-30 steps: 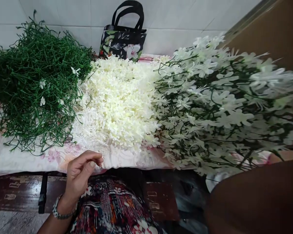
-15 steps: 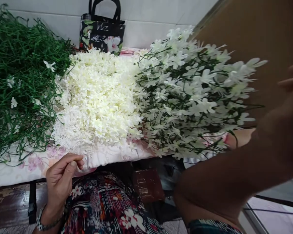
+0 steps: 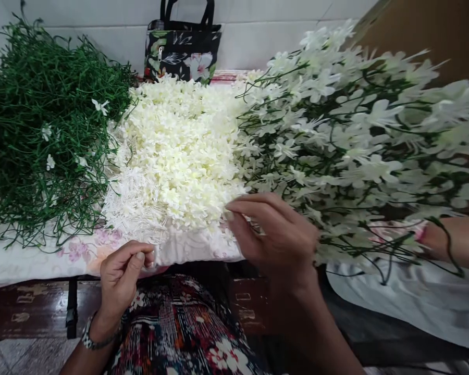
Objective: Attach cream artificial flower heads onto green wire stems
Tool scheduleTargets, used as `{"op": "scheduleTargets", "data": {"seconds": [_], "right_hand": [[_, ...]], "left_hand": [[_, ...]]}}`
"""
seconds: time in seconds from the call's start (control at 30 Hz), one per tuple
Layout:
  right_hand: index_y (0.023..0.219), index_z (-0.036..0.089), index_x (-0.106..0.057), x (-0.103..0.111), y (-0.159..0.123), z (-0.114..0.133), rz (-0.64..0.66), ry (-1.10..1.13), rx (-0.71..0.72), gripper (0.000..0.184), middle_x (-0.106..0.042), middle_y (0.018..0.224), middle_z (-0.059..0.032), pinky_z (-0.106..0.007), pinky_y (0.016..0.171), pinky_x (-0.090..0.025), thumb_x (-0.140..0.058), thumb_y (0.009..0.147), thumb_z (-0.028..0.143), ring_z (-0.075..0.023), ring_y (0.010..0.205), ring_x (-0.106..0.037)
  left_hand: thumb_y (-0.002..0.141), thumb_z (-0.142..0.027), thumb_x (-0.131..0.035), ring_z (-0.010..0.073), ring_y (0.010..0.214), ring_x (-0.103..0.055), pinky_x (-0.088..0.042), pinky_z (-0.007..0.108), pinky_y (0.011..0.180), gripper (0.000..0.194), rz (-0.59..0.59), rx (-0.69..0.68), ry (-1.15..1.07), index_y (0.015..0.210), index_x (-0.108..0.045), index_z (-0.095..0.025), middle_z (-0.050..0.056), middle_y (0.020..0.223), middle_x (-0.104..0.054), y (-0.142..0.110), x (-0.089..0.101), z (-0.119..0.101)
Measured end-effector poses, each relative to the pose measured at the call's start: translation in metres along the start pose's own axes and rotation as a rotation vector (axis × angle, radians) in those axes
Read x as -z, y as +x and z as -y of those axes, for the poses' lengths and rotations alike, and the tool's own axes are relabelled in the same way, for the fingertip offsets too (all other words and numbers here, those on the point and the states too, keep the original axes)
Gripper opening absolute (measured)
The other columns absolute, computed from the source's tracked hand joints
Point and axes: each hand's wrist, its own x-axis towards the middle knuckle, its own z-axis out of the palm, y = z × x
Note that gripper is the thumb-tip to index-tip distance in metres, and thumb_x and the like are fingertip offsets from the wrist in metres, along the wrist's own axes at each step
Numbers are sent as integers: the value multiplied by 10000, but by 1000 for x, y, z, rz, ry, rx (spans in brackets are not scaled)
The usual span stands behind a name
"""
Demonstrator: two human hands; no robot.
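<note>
My left hand, a watch on its wrist, rests at the near edge of the cloth with thumb and forefinger pinched together; anything between them is too small to make out. At the near right corner of a heap of loose cream-white artificial flower heads, my right hand has its thumb and fingertips brought together. What that pinch holds, if anything, I cannot see. White stamen-like strands lie at the heap's near left. On the left is a pile of green plastic stems, a few white blossoms among them.
Assembled white flowers on green stems are heaped at the right, beside a brown cardboard surface. A black floral handbag stands against the tiled wall. Patterned cloth covers the table. Another person's bare limb shows at far right.
My right hand has come back from the far right to the near edge of the flower heap. My left hand keeps its pinch. The view has shifted left.
</note>
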Motion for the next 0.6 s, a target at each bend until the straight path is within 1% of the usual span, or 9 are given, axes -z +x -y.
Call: {"op": "scheduleTargets", "data": {"seconds": [0.07,0.13,0.17,0.27,0.33,0.43,0.53,0.6], "right_hand": [[852,168,-552,-17,9,-2,23,-53,58,117,-577,786,-46,-266,698,-453,-530,738,157,-137,758,-535],[913,147,-546,-31,19,-4,62,-140,73,173,-579,819,-71,-301,709,-445,-511,747,180,-165,783,-525],[902,147,-553,-36,23,-5,92,-183,76,164,-580,830,-76,-314,708,-439,-502,752,190,-174,792,-521],[754,167,-578,-44,31,-9,140,-241,93,97,-590,795,-58,-321,698,-425,-484,760,189,-173,762,-517],[707,170,-577,-45,30,-11,112,-196,101,93,-594,764,-44,-308,693,-425,-495,752,176,-157,733,-521],[753,173,-584,-41,26,-12,13,-81,72,60,-595,754,-39,-298,693,-434,-531,729,163,-148,728,-535],[786,188,-592,-35,20,-8,-66,73,-38,93,-589,759,-36,-296,683,-447,-550,714,148,-146,738,-547],[793,202,-595,-31,16,0,-105,205,-117,124,-585,759,-29,-290,662,-455,-558,703,126,-141,733,-554]], "left_hand": [[782,-149,-488,115,638,-525,-412,229,564,171,-24,-8,35,871,-633,-166,28,686,-571,0,2,-1],[780,-155,-491,116,635,-524,-411,226,552,164,-54,-9,62,862,-633,-161,29,678,-568,-1,4,-2],[780,-157,-491,115,632,-523,-410,223,546,162,-63,-6,70,856,-633,-161,29,676,-567,-1,5,-2],[780,-159,-488,108,619,-523,-410,218,545,161,-59,-8,92,844,-635,-164,24,669,-569,-2,5,-2],[777,-162,-489,105,616,-528,-414,217,555,162,-53,-9,103,842,-637,-164,22,667,-574,-2,4,-2],[777,-173,-490,106,612,-530,-421,217,550,165,-42,-10,96,851,-636,-157,27,669,-577,0,1,-3],[788,-168,-473,104,596,-520,-423,221,541,173,9,-9,97,864,-627,-153,33,676,-570,2,-4,-6],[794,-152,-461,100,597,-517,-425,223,545,182,48,-8,117,891,-614,-164,34,699,-562,3,-9,-8]]}}
